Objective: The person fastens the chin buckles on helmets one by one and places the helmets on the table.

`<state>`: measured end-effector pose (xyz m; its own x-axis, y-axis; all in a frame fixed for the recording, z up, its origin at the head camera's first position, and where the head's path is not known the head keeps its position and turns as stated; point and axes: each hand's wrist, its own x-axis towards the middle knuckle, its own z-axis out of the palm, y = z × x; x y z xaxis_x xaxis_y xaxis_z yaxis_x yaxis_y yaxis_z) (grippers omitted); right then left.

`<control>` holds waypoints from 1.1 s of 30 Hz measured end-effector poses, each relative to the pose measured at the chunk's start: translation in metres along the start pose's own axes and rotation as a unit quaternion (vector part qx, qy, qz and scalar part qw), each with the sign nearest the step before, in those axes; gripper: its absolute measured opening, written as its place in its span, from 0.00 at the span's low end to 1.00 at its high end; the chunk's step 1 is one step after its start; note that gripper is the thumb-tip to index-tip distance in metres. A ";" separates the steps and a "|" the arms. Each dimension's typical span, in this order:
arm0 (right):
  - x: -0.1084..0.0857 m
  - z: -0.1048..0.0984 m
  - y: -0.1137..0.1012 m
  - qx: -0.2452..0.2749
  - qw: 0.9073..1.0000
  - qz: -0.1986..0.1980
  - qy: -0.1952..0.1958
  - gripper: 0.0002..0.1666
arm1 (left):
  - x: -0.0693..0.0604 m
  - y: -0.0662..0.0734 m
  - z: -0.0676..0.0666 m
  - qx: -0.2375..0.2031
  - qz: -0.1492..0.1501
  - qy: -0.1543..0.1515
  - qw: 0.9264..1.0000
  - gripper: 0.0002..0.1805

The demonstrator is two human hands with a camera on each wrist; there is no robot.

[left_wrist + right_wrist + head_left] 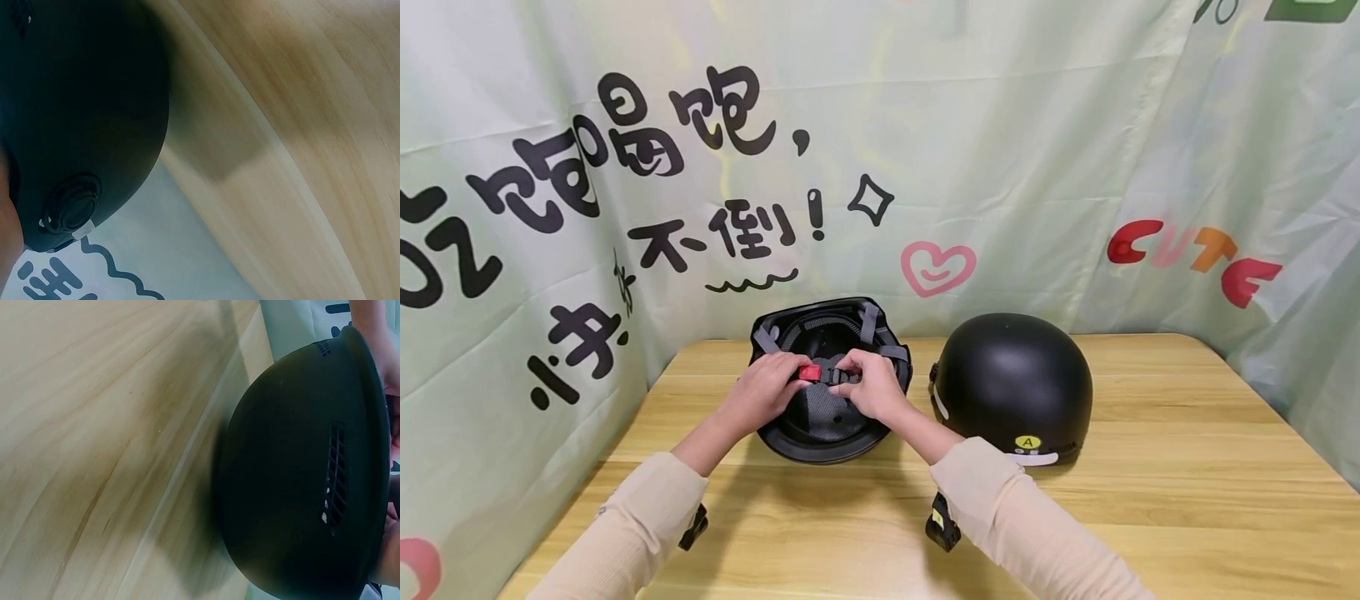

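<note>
A black helmet lies upturned on the wooden table, its mesh-lined inside facing up. Over its opening, my left hand pinches the red end of a chin-strap buckle. From the other side my right hand pinches the black part of the buckle and its strap. The two buckle parts meet between the hands; whether they are latched is too small to tell. Both wrist views show mainly the helmet's outer shell, with a vent grille on the side seen from the right wrist.
A second black helmet stands dome-up just right of the first, with a yellow "A" sticker. The wooden table extends to the right and front. A printed pale curtain hangs behind and along the left.
</note>
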<state>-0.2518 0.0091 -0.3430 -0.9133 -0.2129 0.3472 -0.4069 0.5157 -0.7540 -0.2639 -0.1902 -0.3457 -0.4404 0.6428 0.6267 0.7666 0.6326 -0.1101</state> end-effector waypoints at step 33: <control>-0.005 0.000 0.015 -0.042 0.994 -0.097 0.019 0.12 | 0.007 0.007 0.006 0.018 0.054 -0.010 0.998 0.19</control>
<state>-0.2535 0.0179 -0.3563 -0.8154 -0.2853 0.5037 -0.5714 0.5360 -0.6215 -0.2645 -0.1790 -0.3467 -0.3657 0.7159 0.5948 0.7929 0.5743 -0.2038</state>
